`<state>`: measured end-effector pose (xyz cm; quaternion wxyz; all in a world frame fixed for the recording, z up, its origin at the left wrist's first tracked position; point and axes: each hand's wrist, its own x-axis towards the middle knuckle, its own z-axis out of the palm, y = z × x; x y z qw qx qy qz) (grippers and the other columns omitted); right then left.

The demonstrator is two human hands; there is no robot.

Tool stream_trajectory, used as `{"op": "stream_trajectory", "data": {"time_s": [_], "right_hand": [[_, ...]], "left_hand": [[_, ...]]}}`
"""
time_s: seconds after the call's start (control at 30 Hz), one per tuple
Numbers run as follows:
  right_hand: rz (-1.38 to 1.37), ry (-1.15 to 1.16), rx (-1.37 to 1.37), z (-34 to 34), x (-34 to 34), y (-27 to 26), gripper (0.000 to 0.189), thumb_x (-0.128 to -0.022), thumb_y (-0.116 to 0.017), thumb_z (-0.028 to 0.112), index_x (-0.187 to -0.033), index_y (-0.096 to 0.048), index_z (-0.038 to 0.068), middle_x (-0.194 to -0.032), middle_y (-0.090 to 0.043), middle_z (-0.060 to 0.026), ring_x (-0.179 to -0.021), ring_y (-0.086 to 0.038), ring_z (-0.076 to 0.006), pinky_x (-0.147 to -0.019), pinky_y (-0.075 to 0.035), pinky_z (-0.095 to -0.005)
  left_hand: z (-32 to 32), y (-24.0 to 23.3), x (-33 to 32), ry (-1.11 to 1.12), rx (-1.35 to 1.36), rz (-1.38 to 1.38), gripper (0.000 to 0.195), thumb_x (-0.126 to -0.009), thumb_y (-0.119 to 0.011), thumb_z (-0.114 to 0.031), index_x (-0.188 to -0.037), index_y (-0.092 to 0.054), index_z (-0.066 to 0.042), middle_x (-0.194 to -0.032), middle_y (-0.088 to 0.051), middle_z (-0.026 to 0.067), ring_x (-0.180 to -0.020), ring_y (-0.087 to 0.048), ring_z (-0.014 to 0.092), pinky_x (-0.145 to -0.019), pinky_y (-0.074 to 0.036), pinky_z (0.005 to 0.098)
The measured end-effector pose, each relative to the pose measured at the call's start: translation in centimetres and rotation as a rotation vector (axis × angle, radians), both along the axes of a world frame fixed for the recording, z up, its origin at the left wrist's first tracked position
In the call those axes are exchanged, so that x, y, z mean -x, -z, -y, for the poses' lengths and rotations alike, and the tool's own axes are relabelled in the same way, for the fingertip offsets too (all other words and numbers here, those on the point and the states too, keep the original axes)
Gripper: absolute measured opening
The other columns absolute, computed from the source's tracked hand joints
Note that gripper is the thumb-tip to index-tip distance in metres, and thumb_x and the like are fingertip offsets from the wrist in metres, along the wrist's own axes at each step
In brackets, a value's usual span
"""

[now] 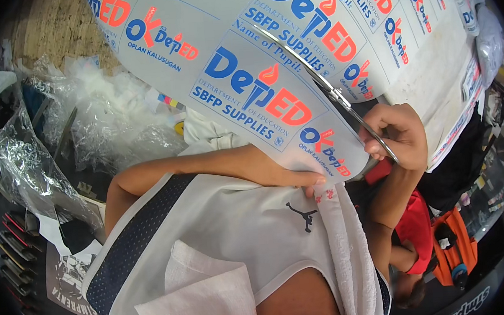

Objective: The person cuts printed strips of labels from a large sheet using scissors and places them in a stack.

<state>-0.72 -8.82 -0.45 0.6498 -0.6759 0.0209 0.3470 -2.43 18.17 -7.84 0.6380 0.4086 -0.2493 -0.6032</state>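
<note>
A large pale sheet (219, 82), printed with repeated blue and red labels, spreads across the upper middle of the view. My left hand (298, 178) pinches its near corner between thumb and fingers, close to my white sleeveless shirt (256, 215). Metal scissors (338, 95) are in my right hand (396, 132), fingers around the handles. Their long blades lie along a line between two rows of labels. Near the handles a dark gap parts the held strip from the rest of the sheet (367, 37). The handle loops are partly hidden by my fingers.
Crumpled clear plastic (34, 152) and whitish wrapping (105, 102) are heaped at left. A white surface (433, 85) with printed sheets along its edge lies at right. Another person in a red shirt (418, 233) is beyond my right arm, near an orange item (454, 248).
</note>
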Motion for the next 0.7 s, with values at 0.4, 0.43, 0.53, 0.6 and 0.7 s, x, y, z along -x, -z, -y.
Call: {"op": "stream_trajectory", "data": {"time_s": [0.4,0.43,0.53,0.6,0.7], "right_hand": [[-0.011,0.004,0.002,-1.2,-1.0,0.5,0.023,-0.083,-0.082,0.004,-0.082,-0.06,-0.004,-0.061,-0.053,0.0006,-0.048,-0.048,-0.0041,-0.045,-0.033,-0.0221],[-0.011,0.002,0.002,-1.2,-1.0,0.5,0.023,-0.083,-0.082,0.004,-0.082,-0.06,-0.004,-0.061,-0.053,0.0006,-0.048,-0.048,-0.0041,-0.045,-0.033,-0.0221],[0.007,-0.014,0.001,-1.4,-1.2,0.7,0.022,-0.083,-0.081,0.003,-0.083,-0.06,-0.004,-0.061,-0.052,0.001,-0.049,-0.048,-0.0042,-0.045,-0.033,-0.0223],[0.003,0.001,-0.009,-1.8,-1.3,0.8,0.022,-0.084,-0.081,0.003,-0.083,-0.061,-0.004,-0.06,-0.051,0.0015,-0.049,-0.048,-0.0041,-0.045,-0.032,-0.0224],[-0.013,0.018,-0.009,-2.4,-1.5,0.9,0.021,-0.085,-0.081,0.003,-0.084,-0.061,-0.004,-0.061,-0.05,0.0017,-0.049,-0.048,-0.0038,-0.046,-0.032,-0.0225]], "left_hand": [[0.2,-0.1,-0.3,0.01,0.021,0.042,0.022,-0.1,-0.063,-0.028,-0.098,-0.073,-0.009,-0.089,-0.073,-0.0024,-0.091,-0.067,0.014,-0.083,-0.05,0.0291],[0.2,-0.1,-0.3,-0.012,0.018,0.062,0.028,-0.102,-0.06,-0.03,-0.088,-0.074,-0.01,-0.088,-0.073,-0.0029,-0.09,-0.067,0.014,-0.084,-0.05,0.0298],[0.1,0.0,0.3,-0.102,0.009,0.074,0.027,-0.101,-0.06,-0.029,-0.088,-0.074,-0.009,-0.086,-0.073,-0.0027,-0.089,-0.067,0.014,-0.083,-0.051,0.0302],[0.1,0.0,0.4,-0.108,0.008,0.045,0.026,-0.101,-0.061,-0.027,-0.088,-0.074,-0.009,-0.086,-0.073,-0.0026,-0.088,-0.067,0.014,-0.082,-0.051,0.03],[0.0,0.2,0.5,-0.12,0.031,0.051,0.025,-0.101,-0.061,-0.026,-0.089,-0.074,-0.008,-0.084,-0.072,-0.0022,-0.087,-0.068,0.014,-0.081,-0.052,0.0294]]}}
